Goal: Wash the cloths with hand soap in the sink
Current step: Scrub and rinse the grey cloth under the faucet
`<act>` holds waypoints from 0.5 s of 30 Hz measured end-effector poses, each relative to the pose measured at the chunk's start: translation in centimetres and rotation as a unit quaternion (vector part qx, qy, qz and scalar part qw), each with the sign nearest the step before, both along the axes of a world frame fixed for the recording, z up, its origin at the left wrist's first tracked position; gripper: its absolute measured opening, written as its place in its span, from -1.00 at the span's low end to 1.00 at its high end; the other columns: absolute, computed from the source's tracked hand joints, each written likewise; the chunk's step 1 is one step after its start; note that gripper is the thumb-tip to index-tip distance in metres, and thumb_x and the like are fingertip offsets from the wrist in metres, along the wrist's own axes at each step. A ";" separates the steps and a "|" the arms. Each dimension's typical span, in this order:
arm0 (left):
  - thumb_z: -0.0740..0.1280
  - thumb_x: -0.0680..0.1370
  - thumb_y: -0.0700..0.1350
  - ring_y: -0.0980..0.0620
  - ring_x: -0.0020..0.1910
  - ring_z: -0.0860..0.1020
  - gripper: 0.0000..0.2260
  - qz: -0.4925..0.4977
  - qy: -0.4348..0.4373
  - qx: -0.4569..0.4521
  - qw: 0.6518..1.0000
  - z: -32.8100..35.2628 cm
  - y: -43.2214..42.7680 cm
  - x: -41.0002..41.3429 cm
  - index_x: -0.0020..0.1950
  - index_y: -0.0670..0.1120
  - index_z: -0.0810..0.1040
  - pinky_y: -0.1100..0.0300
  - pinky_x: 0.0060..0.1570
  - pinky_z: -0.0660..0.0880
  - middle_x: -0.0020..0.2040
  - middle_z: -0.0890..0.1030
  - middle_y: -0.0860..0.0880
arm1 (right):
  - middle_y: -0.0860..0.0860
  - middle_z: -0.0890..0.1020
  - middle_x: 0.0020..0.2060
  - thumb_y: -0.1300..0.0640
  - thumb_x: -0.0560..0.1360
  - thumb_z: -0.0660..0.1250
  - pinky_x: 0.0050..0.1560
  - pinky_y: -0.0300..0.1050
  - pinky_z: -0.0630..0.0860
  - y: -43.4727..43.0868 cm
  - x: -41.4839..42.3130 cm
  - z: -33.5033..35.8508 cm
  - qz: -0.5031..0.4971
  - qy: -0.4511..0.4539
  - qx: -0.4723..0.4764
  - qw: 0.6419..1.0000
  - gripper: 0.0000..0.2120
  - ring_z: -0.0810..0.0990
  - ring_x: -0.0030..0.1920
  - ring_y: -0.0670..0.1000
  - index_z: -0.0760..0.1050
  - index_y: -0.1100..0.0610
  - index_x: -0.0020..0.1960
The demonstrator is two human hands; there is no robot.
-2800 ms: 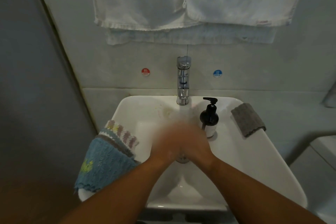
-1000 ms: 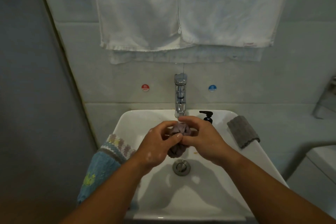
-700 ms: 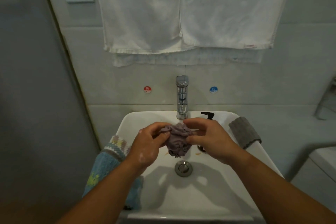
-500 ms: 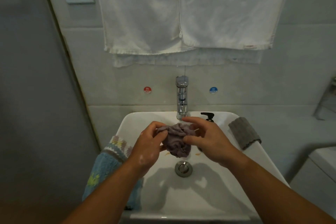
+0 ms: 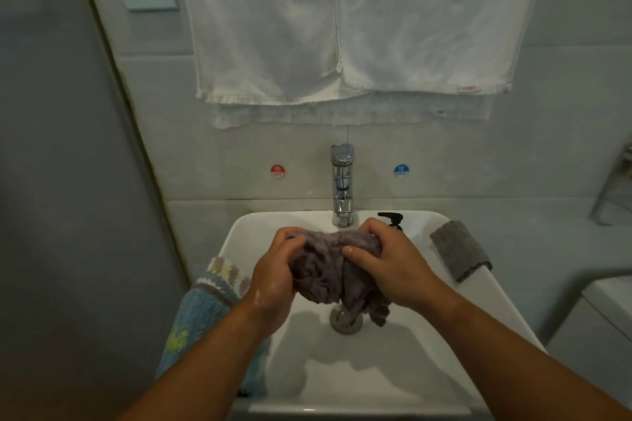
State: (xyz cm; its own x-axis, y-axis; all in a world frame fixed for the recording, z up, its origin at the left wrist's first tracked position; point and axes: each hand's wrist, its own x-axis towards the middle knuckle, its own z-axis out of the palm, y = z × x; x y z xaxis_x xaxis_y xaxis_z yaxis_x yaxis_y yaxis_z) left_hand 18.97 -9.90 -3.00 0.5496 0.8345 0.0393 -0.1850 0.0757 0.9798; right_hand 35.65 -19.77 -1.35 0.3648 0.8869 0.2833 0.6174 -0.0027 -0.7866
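Left hand (image 5: 273, 280) and right hand (image 5: 396, 270) are clenched on the cloth (image 5: 328, 270); the one-o'clock soap bottle (image 5: 393, 219) may be knocked by scrubbing

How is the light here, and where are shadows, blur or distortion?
Head view: dim, grey light, no strong glare; the left hand, right hand and purple cloth cast soft shadows on the sink; the wall corner at left bows, wide-angle distortion; left fingers slightly blurred.
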 end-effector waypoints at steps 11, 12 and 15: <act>0.44 0.52 -0.34 -0.12 -0.06 0.71 -0.85 0.050 0.119 0.128 0.983 -0.2 3.4 -3.1 0.03 -0.13 0.68 0.10 -0.13 0.67 -0.09 0.72 -0.10 | -0.09 0.72 -0.25 0.13 0.41 0.56 -0.23 -0.34 0.52 -1.4 4.6 1.1 0.017 0.067 -0.019 0.997 -0.91 0.68 -0.18 -0.13 0.70 0.00 -0.11; 0.39 0.56 -0.33 -0.14 -0.06 0.70 -0.87 0.039 0.120 0.109 0.986 -0.2 3.6 -3.3 0.04 -0.16 0.68 0.08 -0.12 0.67 -0.09 0.72 -0.11 | -0.05 0.72 -0.23 0.17 0.43 0.54 -0.20 -0.31 0.52 -1.5 5.0 0.9 0.025 0.101 -0.011 0.995 -0.91 0.69 -0.15 -0.07 0.70 0.03 -0.09; 0.26 0.65 -0.27 -0.18 -0.03 0.67 -0.84 0.007 0.113 0.054 0.992 -0.1 3.3 -3.0 0.08 -0.20 0.65 0.01 -0.09 0.67 -0.06 0.70 -0.20 | 0.03 0.72 -0.16 0.17 0.47 0.49 -0.15 -0.22 0.53 -1.3 5.3 0.1 0.012 0.191 0.015 0.981 -0.96 0.67 -0.07 0.01 0.70 0.08 -0.07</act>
State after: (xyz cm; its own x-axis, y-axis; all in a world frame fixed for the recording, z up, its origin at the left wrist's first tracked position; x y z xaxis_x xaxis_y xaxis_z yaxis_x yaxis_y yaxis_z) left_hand 15.96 -6.59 -3.07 0.5426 0.8400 0.0059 0.0407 -0.0333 0.9986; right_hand 40.97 -21.07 -1.21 0.4279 0.8902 0.1563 0.2768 0.0355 -0.9603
